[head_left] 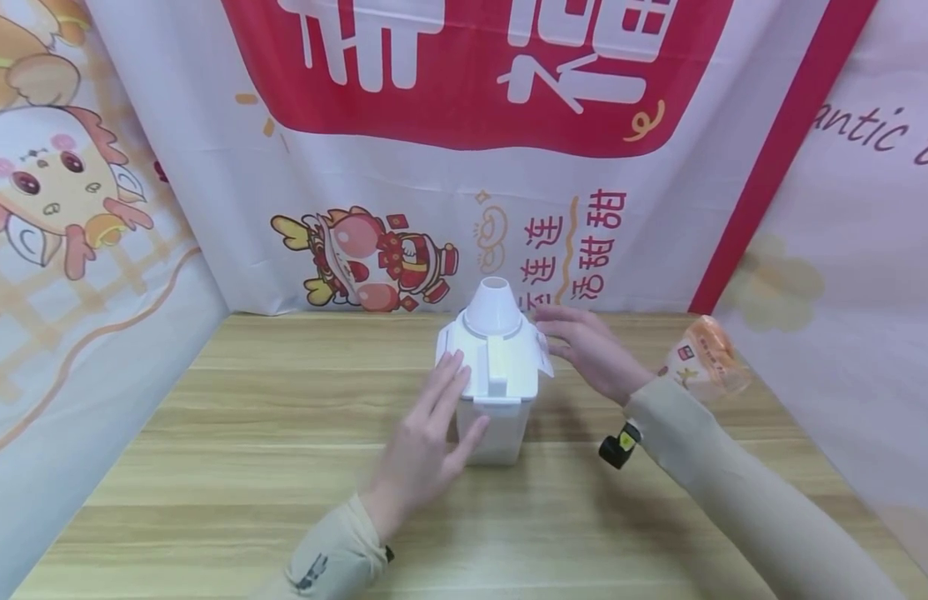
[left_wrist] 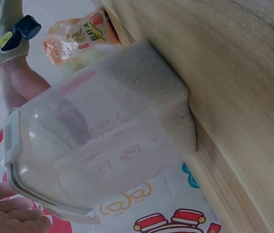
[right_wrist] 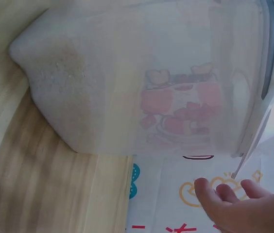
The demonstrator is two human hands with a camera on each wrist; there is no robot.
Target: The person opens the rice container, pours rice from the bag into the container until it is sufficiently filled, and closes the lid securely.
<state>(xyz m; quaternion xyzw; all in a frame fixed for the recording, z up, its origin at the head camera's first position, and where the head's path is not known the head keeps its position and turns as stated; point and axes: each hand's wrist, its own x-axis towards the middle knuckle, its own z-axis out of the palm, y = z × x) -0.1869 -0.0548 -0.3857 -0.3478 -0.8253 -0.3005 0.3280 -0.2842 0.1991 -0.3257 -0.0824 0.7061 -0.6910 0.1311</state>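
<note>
A tall translucent storage container (head_left: 494,433) stands upright on the table, with a layer of pale grains (left_wrist: 146,73) at its bottom. Its white lid (head_left: 475,367) carries a cone-shaped white piece (head_left: 494,308) with an open top. Side flaps of the lid stick outward, among them the right flap (head_left: 545,354). My left hand (head_left: 426,433) is at the lid's near left side, fingers extended, thumb beside the front wall. On the far right, my right hand (head_left: 584,346) is close to the right flap, its fingers loosely bent with nothing between them (right_wrist: 244,204).
An orange and clear plastic bag (head_left: 704,358) lies at the table's right, close to my right forearm. Behind the wooden table (head_left: 284,433) hangs a printed cloth (head_left: 404,183), and similar cloths line both sides.
</note>
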